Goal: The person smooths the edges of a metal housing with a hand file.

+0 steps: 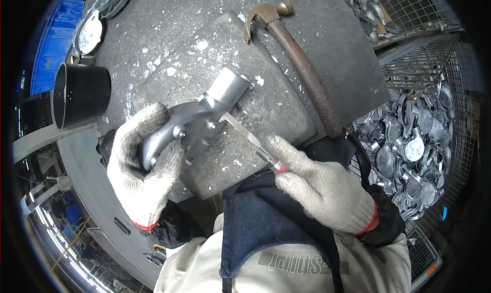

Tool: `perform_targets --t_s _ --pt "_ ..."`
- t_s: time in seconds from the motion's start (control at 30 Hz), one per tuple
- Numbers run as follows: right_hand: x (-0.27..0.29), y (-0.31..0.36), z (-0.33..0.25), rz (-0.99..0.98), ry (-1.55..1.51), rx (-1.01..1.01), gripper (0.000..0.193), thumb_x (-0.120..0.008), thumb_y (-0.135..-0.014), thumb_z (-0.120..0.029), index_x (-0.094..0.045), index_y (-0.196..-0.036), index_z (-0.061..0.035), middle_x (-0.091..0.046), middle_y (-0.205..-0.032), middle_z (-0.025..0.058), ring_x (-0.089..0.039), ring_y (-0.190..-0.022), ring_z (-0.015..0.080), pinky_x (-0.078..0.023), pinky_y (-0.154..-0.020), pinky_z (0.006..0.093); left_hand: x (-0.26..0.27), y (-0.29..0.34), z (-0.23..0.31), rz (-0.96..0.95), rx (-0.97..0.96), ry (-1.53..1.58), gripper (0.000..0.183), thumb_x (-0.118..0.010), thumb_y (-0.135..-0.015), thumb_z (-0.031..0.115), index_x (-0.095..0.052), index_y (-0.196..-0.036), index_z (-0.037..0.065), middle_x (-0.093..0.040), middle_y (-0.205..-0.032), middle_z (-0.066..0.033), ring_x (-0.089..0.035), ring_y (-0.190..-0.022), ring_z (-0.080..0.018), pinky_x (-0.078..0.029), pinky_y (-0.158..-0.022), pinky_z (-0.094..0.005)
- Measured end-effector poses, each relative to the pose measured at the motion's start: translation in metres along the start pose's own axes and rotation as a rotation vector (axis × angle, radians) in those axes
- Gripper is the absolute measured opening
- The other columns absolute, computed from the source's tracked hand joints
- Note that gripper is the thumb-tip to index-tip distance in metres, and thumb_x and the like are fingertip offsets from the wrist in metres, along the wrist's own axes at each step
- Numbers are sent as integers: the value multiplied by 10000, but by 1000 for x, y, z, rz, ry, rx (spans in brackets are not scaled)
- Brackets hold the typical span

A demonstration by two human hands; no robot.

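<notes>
My left hand (146,162), in a white knit glove, is closed round the curved end of a silver metal casting (192,114). The casting has a round tubular end (227,88) at the upper right and small studs along its side. In my gloved right hand (319,185) is a narrow, flat-bladed, file-like tool (245,132) with a red handle, mostly hidden by the fingers. The blade's tip meets the casting just below its tubular end; whether it touches, I cannot tell.
Under the casting lies a dark slab (286,103) strewn with metal flakes. A claw hammer (304,68) rests across its right side. At the left stands a black bucket (82,93), with a blue bin (56,45) beyond. A wire basket (460,114) at the right holds many castings (409,149).
</notes>
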State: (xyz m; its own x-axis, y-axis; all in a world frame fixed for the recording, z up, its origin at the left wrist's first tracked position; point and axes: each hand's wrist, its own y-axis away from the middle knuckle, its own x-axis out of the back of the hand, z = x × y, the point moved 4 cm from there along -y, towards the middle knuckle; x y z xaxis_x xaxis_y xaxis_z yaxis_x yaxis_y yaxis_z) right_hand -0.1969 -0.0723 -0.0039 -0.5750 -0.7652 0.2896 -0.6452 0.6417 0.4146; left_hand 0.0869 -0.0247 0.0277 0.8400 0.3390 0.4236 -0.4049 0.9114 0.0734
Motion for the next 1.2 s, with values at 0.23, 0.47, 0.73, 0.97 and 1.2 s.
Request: perform_targets --t_s 0.23,0.47,0.73,0.97,1.2 --pt "6 -4 -4 -172 -96 -322 609 -606 -1117 -294 -449 -1676 -113 -664 -821 48 -658 -703 68 -553 -689 262 4 4 -5 -2 -1 -32 583 -850 -923 146 -623 -1424 -44 -720 -1347 -191 -717 -1229 -272 -576 -1071 -409" --pt "-3 -5 6 -97 -75 -122 615 -604 -1119 -342 -447 -1667 -110 -785 -1066 170 -770 -963 262 -607 -888 357 4 1 -5 2 21 -24 665 -891 -905 179 -593 -1454 -49 -704 -1370 -198 -707 -1253 -279 -577 -1080 -416" --pt "-4 1 -3 -5 255 -45 605 -601 -1106 -450 -489 -1648 -208 -774 -958 183 -796 -828 372 -656 -729 440 4 0 -5 2 48 11 670 -903 -906 238 -610 -1436 -49 -710 -1361 -199 -713 -1240 -276 -578 -1077 -412" --pt "-8 0 -9 -71 425 -55 633 -699 -1055 -397 -529 -1617 -160 -734 -882 135 -751 -738 340 -617 -682 440 1 0 -3 31 21 -1 666 -905 -892 213 -613 -1425 -59 -716 -1344 -207 -726 -1210 -273 -587 -1065 -408" --pt "-13 2 -13 26 695 -34 600 -732 -1018 -432 -600 -1570 -239 -639 -774 134 -678 -570 321 -563 -528 437 0 4 -3 13 45 37 644 -899 -901 177 -611 -1425 -61 -713 -1345 -211 -733 -1192 -265 -600 -1045 -407"
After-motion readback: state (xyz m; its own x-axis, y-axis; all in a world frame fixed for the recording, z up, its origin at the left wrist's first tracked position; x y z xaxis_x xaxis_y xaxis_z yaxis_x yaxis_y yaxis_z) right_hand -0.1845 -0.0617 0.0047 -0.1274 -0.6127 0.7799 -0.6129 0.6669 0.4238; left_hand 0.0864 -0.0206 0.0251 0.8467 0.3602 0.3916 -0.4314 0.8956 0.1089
